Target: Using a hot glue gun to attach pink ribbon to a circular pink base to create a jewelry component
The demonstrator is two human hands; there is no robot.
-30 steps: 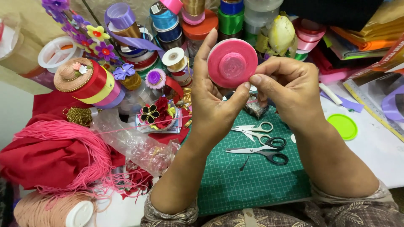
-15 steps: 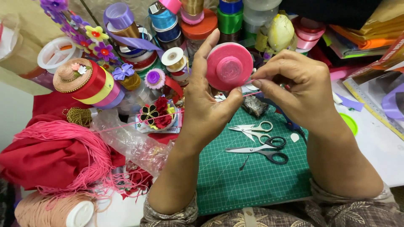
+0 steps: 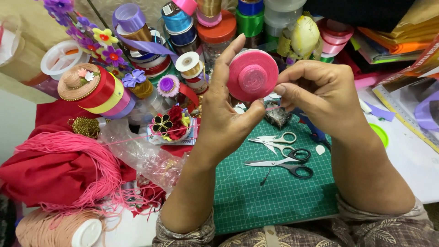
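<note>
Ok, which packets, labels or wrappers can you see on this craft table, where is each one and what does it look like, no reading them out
Clear plastic bag: left of the green cutting mat, crumpled, see-through.
Small clear packet: left of the left hand, holding red, black and yellow flower trims.
Label on the blue ribbon roll: top middle, small and pale, print too small to tell.
No signs or screens in view.

Home craft corner, crowded worktable, green gridded cutting mat, black-handled scissors, stacked spools of coloured satin ribbon, small fabric flowers, bundle of pink cord, red cloth
</note>
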